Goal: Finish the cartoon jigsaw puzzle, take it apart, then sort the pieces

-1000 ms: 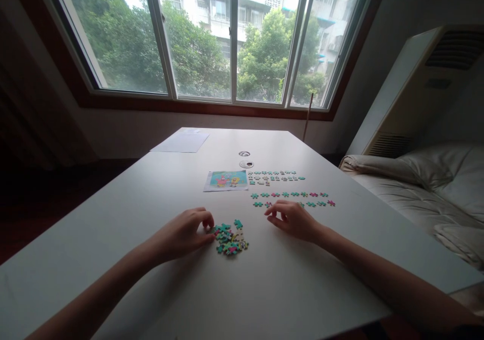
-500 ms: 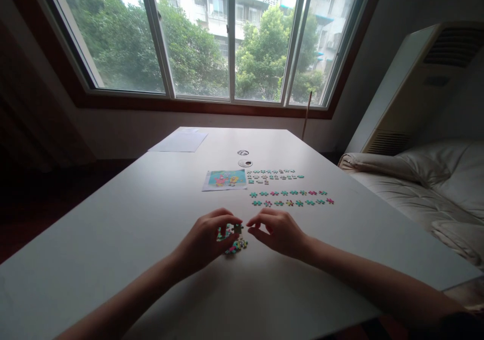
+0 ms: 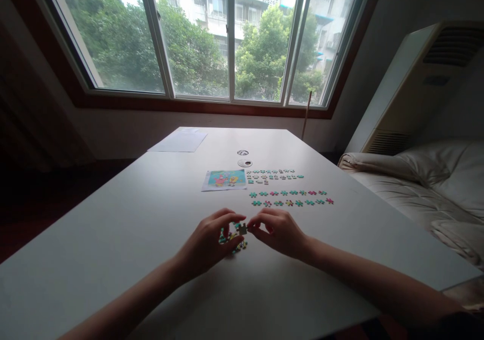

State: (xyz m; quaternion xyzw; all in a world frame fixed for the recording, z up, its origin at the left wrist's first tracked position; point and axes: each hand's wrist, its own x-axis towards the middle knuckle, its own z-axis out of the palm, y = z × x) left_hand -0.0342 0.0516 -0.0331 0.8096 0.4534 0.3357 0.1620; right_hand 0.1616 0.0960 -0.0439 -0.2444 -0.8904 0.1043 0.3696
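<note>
A small puzzle piece (image 3: 242, 228), its dull side showing, stands between my two hands above a loose pile of puzzle pieces (image 3: 239, 247). My right hand (image 3: 280, 229) pinches the piece at its right edge with thumb and forefinger. Around the piece, my left hand (image 3: 209, 236) has thumb and forefinger spread apart, seemingly free of it. Part of the colourful pile is hidden behind the left fingers. Beyond my hands, puzzle pieces lie face up in two rows (image 3: 289, 203), with more rows of pieces (image 3: 272, 177) farther back.
A printed cartoon picture (image 3: 225, 180) lies left of the back rows. Two round flat items (image 3: 245, 163) sit behind it on the white table (image 3: 113, 239). Paper sheets (image 3: 179, 141) rest at the far left corner. A pale sofa (image 3: 408, 179) stands to the right.
My left thumb and forefinger have parted from the puzzle piece. It has shifted slightly right, and my right fingertips, earlier just short of it, now grip its edge.
</note>
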